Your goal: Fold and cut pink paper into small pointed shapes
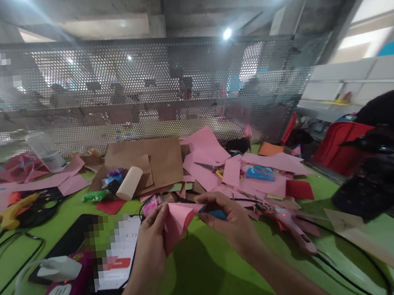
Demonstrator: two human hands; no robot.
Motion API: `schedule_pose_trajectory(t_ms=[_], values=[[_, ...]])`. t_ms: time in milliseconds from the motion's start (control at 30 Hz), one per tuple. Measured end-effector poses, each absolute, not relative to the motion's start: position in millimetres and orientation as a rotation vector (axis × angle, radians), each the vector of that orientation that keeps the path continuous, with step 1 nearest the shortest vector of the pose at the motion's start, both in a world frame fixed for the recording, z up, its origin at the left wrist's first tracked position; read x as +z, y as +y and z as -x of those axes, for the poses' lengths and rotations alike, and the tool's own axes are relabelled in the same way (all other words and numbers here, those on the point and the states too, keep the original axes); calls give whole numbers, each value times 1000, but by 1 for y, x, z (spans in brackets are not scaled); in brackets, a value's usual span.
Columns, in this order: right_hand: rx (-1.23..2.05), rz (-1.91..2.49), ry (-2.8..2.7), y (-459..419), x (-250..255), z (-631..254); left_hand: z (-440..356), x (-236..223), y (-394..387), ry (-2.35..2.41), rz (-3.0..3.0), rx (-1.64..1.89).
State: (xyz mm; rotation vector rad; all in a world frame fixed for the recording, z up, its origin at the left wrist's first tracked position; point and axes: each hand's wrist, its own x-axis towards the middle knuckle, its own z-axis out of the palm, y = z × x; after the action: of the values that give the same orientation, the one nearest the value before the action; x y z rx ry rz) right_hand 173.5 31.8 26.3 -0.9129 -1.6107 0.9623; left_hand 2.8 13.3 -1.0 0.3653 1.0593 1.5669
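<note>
A folded piece of pink paper (176,219) is up above the green table, between my two hands. My left hand (153,234) is closed on its left side, thumb in front, the other fingers mostly hidden behind it. At the paper's pointed right tip, the thumb and fingers of my right hand (227,219) close in a pinch. A blue item (216,212) shows behind my right fingers, partly covered. Just beyond my left hand lies a small pink plastic packet (151,205).
To the left are a phone (120,254), a purple power strip (59,293) and a yellow glue gun (13,211). A pink glue gun (295,231) with a black cord lies right. Pink paper scraps (206,165), cardboard (161,158) and a perforated metal screen (148,87) stand behind.
</note>
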Motion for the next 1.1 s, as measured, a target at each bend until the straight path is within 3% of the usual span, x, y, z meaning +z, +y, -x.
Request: schedule_pose_trajectory(t_ms=[167,500,700,867,1100], values=[[856,906,-1590,36,25,-175,-4,-4,12,1052,-460,1513],[1202,947,-1303,42,28,-181,-6,-3,13,1208,-661,1598],[1065,963,-1635,28,41,-183,-1,9,5,1502,-1067,1637],[969,988,-1844,21,37,-172,-6,8,3,1440,-1286,1613],[1101,1051,-1715,34,28,-173,-6,4,5,1278,-1266,1566]])
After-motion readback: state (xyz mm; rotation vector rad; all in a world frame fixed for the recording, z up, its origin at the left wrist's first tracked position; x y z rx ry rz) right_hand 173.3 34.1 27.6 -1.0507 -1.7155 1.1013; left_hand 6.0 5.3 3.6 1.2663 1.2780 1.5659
